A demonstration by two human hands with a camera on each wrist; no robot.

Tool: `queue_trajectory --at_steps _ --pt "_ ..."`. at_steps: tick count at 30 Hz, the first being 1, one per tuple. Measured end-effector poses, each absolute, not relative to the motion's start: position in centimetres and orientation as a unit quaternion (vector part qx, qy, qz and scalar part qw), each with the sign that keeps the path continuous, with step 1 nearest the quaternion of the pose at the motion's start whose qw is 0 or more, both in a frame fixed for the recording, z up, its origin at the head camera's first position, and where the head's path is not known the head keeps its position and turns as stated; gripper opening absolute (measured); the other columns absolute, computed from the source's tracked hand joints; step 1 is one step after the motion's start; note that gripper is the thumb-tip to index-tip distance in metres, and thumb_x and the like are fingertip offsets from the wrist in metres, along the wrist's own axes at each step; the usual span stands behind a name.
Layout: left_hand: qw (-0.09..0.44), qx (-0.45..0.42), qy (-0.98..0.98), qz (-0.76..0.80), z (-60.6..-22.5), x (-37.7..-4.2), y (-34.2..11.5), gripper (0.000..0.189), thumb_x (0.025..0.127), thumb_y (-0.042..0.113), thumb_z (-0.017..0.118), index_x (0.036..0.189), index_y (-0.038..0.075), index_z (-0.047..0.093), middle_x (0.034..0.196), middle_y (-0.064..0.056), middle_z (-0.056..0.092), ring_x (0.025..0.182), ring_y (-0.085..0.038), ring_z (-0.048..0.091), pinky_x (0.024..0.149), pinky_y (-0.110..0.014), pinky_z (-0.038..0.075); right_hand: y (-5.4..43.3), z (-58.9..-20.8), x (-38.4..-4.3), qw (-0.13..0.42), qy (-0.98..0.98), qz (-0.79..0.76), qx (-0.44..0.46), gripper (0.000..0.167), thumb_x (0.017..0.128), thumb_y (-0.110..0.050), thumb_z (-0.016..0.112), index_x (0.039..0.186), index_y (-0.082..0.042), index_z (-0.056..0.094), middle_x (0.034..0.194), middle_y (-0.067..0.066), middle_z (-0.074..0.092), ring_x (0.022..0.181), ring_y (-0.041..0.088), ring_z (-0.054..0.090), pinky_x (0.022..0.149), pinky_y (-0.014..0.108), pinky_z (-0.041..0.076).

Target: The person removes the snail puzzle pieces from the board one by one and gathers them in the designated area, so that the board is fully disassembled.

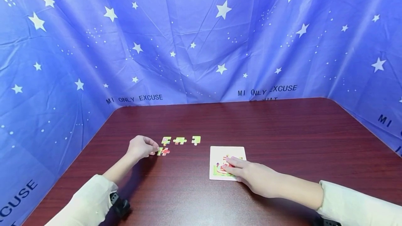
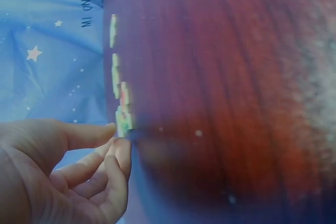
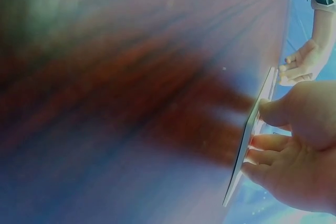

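At the left of the table, my left hand [image 1: 141, 147] pinches the edge of a green and red jigsaw piece [image 1: 164, 151] between thumb and fingertips. In the left wrist view the thumb and fingers meet at that jigsaw piece [image 2: 124, 123]. Just behind it lie a jigsaw piece with a pink patch [image 1: 166, 140], a wide green one [image 1: 180, 140] and another green one [image 1: 196, 140]. My right hand [image 1: 259, 179] rests with extended fingers on a white-framed puzzle board [image 1: 216, 152], covering part of its colourful picture. The board [image 3: 245, 142] appears edge-on in the right wrist view.
Everything lies on a dark red wood-grain table [image 1: 282, 132]. A blue curtain [image 1: 188, 37] with white stars and lettering hangs along its back and sides. A black wrist strap [image 1: 119, 205] sits at the left sleeve.
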State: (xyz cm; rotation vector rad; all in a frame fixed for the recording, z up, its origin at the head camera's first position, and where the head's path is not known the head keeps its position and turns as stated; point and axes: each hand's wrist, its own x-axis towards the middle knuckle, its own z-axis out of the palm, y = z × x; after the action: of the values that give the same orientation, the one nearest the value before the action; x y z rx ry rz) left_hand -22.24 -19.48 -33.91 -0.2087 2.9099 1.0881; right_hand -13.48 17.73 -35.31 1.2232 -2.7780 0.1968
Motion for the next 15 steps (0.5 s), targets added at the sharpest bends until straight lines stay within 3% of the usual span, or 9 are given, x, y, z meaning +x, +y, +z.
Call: queue_trajectory --at_steps 8,12,15 --pt "0.008 -0.015 0.906 0.422 -33.2 -22.2 -17.9 0.021 0.087 0.018 0.068 0.1 0.002 0.073 0.089 -0.014 0.076 0.076 -0.013 0.071 0.059 -0.02 0.05 17.9 -35.3 -13.6 0.038 -0.91 0.091 0.403 0.047 0.093 -0.014 0.06 0.139 -0.019 0.052 0.144 0.008 0.052 0.129 0.025 0.054 0.091 0.037 0.055" --pt "0.036 0.023 0.879 0.475 -33.2 -21.7 -15.7 0.027 0.089 0.019 0.066 0.109 0.002 0.07 0.099 -0.017 0.074 0.087 -0.019 0.071 0.066 -0.025 0.054 18.0 -35.3 -13.6 0.038 -0.908 0.099 0.406 0.047 0.093 -0.013 0.061 0.139 -0.019 0.053 0.144 0.007 0.052 0.13 0.024 0.053 0.093 0.037 0.054" --pt "0.074 0.056 0.856 0.509 -33.4 -21.3 -13.9 0.032 0.091 0.02 0.065 0.116 0.001 0.067 0.11 -0.018 0.072 0.097 -0.023 0.07 0.08 -0.031 0.058 18.0 -35.3 -13.6 0.039 -0.906 0.103 0.408 0.048 0.091 -0.012 0.062 0.138 -0.018 0.053 0.144 0.007 0.052 0.13 0.024 0.053 0.093 0.037 0.054"
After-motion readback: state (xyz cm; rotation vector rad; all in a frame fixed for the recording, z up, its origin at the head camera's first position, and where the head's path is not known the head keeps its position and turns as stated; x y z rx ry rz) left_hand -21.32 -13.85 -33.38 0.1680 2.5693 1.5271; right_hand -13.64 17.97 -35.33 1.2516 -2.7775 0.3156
